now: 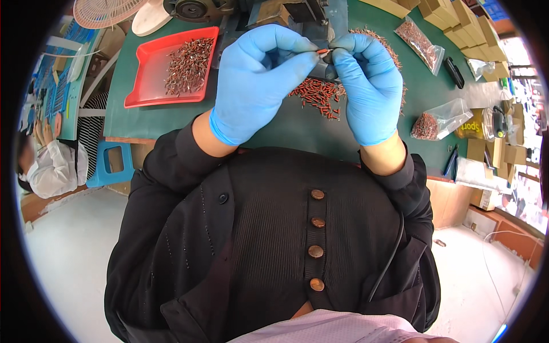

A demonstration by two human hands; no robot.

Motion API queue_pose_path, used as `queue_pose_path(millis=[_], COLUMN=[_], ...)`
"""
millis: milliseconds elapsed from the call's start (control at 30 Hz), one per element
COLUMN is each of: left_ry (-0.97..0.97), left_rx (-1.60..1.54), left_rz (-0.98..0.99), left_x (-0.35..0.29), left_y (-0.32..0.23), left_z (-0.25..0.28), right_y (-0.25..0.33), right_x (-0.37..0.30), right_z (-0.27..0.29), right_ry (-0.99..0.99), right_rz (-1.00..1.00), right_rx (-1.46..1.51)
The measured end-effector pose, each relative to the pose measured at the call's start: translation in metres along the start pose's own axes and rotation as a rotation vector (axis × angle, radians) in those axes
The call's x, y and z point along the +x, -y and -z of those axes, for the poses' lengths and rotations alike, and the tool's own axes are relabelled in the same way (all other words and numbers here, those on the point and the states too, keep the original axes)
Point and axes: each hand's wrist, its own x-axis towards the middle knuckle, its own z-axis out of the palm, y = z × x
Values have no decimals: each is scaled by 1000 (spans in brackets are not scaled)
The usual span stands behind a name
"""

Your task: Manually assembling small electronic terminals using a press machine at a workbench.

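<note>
Both my hands wear blue gloves and meet above the green table in front of a metal machine [297, 14]. My left hand [251, 86] pinches a small red-sleeved part [323, 51] between thumb and forefinger. From the other side, my right hand [370, 86] closes its thumb and forefinger at the part's other end. Whether that hand grips the same part or a separate tiny piece is too small to tell. Just below my fingers lies a loose pile of small red parts with metal tips [320, 94]. More of them spread behind my right hand, partly hidden by it.
A red tray [140, 80] of similar metal parts stands at the left, with a fan [106, 10] behind it. On the right are bagged parts [420, 43], another bag [437, 121], a black tool [454, 73] and cardboard boxes [463, 28]. Another person [54, 163] sits far left near a blue stool [108, 166].
</note>
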Motion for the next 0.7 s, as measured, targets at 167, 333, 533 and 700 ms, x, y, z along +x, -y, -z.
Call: queue_pose_path(millis=[167, 333, 533, 700], left_ry=[43, 78, 97, 163], left_rx=[156, 238, 489, 668], left_rz=[-159, -174, -528, -696], left_x=[-1, -1, 4, 6], left_y=[-2, -7, -4, -8], left_z=[0, 1, 7, 15], right_y=[-1, -4, -6, -5], right_x=[-2, -1, -2, -1], right_z=[4, 4, 3, -1], right_ry=[42, 47, 65, 66], right_rz=[67, 82, 97, 92], right_rx=[16, 26, 57, 62])
